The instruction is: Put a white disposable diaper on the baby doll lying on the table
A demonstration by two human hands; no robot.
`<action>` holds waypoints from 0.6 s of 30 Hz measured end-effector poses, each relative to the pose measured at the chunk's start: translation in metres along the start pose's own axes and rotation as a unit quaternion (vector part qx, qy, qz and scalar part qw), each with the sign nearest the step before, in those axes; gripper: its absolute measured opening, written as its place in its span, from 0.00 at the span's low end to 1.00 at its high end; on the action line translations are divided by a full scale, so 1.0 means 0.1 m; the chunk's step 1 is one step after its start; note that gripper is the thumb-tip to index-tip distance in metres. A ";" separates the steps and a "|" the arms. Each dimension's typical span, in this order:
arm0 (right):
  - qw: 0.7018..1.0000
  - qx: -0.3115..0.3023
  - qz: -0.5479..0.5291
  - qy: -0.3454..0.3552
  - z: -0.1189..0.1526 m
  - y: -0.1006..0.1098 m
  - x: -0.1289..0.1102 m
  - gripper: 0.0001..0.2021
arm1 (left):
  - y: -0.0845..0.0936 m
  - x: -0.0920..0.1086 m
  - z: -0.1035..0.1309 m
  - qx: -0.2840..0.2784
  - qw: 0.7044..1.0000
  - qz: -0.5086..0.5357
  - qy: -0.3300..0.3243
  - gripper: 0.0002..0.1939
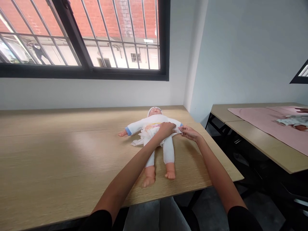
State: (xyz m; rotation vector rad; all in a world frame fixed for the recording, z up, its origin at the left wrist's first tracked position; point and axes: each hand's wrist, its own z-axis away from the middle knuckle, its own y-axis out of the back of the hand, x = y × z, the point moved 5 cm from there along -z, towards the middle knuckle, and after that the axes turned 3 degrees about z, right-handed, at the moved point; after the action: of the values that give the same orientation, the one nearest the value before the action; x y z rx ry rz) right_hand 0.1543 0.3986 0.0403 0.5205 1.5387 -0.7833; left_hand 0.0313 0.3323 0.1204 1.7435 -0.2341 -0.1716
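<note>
A baby doll point(168, 152) lies on its back on the wooden table, its head away from me and its bare feet toward me. It wears a white outfit with blue cuffs and a white cap. Around its hips is a white diaper point(148, 132) with a coloured print, one side wing spread out on the left. My left hand point(167, 129) rests on the diaper's front at the waist, fingers curled onto its edge. Just to the right, my right hand point(190, 132) pinches the diaper's other side wing beside the doll's cuff. The fingertips of my left hand are partly hidden.
The table's point(60, 160) right edge runs close by my right forearm. Across a gap stands another table point(260, 138) with a pink mat point(260, 118), a second clothed doll point(295, 121) and another person's hand point(302, 110). A barred window point(108, 72) is ahead.
</note>
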 end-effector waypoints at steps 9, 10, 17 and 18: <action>1.000 0.001 0.004 0.006 0.00 -0.02 -0.03 0.16 | 0.01 0.03 0.01 -0.002 1.000 -0.020 0.004 0.14; 1.000 0.002 0.005 0.008 0.00 -0.02 -0.03 0.16 | 0.02 0.04 0.01 -0.002 1.000 -0.021 0.004 0.14; 1.000 0.007 0.017 0.003 0.00 -0.01 -0.03 0.17 | 0.00 0.03 0.00 0.004 1.000 -0.021 0.010 0.13; 1.000 0.008 0.021 0.003 0.01 -0.01 -0.03 0.17 | -0.01 0.03 0.00 0.005 1.000 -0.020 0.011 0.13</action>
State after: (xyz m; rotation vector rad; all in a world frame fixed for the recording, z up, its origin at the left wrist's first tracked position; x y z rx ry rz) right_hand 0.1540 0.3975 0.0432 0.5651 1.5240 -0.7627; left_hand 0.0340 0.3321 0.1200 1.7609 -0.1849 -0.1814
